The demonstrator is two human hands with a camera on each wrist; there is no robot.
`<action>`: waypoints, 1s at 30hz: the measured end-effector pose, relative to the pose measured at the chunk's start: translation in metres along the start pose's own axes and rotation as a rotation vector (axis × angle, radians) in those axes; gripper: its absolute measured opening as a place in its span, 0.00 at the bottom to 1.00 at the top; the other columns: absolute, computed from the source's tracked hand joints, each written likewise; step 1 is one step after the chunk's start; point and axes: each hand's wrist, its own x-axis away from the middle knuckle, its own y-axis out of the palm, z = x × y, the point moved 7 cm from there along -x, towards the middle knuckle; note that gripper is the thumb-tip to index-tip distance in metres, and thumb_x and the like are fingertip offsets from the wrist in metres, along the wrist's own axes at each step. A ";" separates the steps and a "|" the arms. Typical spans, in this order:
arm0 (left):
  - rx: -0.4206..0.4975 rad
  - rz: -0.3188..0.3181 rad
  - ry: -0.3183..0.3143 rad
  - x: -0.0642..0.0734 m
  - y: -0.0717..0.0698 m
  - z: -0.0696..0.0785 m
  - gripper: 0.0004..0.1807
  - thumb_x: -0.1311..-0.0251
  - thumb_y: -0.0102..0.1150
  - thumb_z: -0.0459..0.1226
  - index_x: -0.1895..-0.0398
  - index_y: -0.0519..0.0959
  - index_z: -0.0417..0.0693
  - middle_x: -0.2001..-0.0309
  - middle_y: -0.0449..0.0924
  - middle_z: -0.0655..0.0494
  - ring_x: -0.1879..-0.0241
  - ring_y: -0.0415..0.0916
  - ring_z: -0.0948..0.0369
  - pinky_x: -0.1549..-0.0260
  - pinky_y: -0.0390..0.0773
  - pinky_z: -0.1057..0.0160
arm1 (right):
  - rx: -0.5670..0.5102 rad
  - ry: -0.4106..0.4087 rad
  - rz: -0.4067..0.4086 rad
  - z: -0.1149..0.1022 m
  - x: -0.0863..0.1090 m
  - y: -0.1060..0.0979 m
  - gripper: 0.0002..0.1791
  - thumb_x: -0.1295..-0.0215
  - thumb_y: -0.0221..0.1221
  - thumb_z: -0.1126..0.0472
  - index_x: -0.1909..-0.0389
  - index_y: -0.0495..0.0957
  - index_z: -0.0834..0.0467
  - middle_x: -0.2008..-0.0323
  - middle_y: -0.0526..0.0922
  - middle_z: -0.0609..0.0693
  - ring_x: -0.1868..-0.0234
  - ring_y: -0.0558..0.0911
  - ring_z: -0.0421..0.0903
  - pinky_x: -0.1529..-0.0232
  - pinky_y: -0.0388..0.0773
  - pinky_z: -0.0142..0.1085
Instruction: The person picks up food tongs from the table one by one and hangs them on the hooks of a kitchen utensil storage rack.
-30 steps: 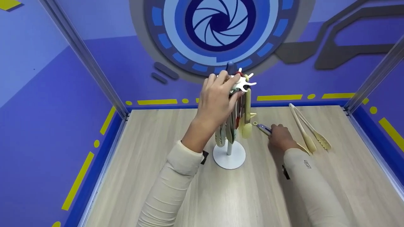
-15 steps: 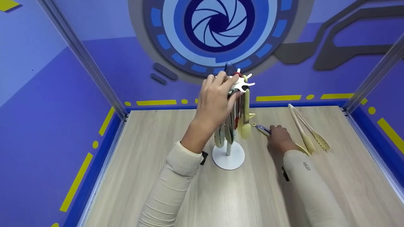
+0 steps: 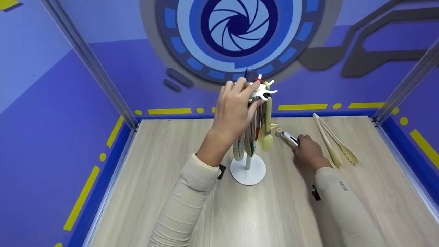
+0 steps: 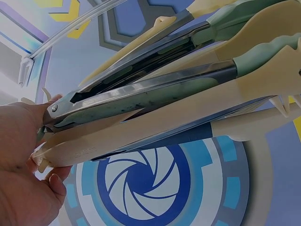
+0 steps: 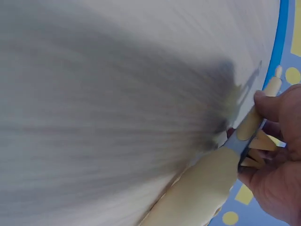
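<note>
My left hand (image 3: pixel 233 106) grips the white top (image 3: pixel 263 92) of a utensil stand, whose round base (image 3: pixel 247 175) rests on the table. Several kitchen tongs hang from it, among them green-and-metal tongs (image 4: pixel 155 89) and beige tongs (image 4: pixel 202 103) beside the hand in the left wrist view. To the right of the stand, my right hand (image 3: pixel 310 152) holds cream-and-metal tongs (image 3: pixel 288 139) by the handle, the ring end pointing toward the stand. The right wrist view shows their cream head (image 5: pixel 195 193) close to the table, with fingers and thumb around the handle.
Another pair of cream tongs (image 3: pixel 331 145) lies spread on the wooden table (image 3: pixel 171 192), just right of my right hand. Blue-purple panels (image 3: pixel 113 75) with metal corner posts enclose the table at the back and sides.
My right hand has shifted slightly to the right and turned the tongs, so more of their metal shows. The tongs' head behind that wrist has gone out of sight. My left hand has stayed put.
</note>
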 end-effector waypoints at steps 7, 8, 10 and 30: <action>-0.008 0.012 -0.005 0.001 -0.003 0.001 0.25 0.29 0.67 0.51 0.31 0.82 0.59 0.47 0.81 0.55 0.52 0.71 0.54 0.48 0.72 0.58 | -0.119 -0.022 0.069 -0.009 0.011 -0.019 0.23 0.20 0.54 0.59 0.33 0.70 0.69 0.46 0.79 0.68 0.47 0.81 0.65 0.42 0.76 0.64; -0.005 0.013 -0.003 0.001 -0.003 0.001 0.25 0.29 0.67 0.51 0.31 0.82 0.59 0.47 0.81 0.55 0.52 0.71 0.54 0.48 0.72 0.58 | -0.134 -0.028 0.089 -0.011 0.013 -0.024 0.23 0.20 0.54 0.59 0.32 0.70 0.69 0.44 0.79 0.68 0.45 0.81 0.65 0.41 0.76 0.64; -0.002 0.013 0.000 0.001 -0.002 0.002 0.26 0.29 0.67 0.51 0.30 0.82 0.59 0.47 0.81 0.55 0.52 0.71 0.54 0.48 0.72 0.58 | -0.161 -0.044 0.134 -0.016 0.015 -0.031 0.23 0.19 0.54 0.58 0.32 0.70 0.68 0.44 0.79 0.67 0.45 0.81 0.65 0.41 0.76 0.64; -0.027 0.007 -0.007 0.001 0.000 0.002 0.26 0.29 0.66 0.51 0.30 0.82 0.60 0.46 0.81 0.56 0.53 0.71 0.54 0.48 0.72 0.58 | -0.358 -0.411 0.731 -0.111 0.091 -0.113 0.15 0.31 0.66 0.66 0.47 0.81 0.70 0.61 0.87 0.63 0.65 0.88 0.55 0.58 0.69 0.09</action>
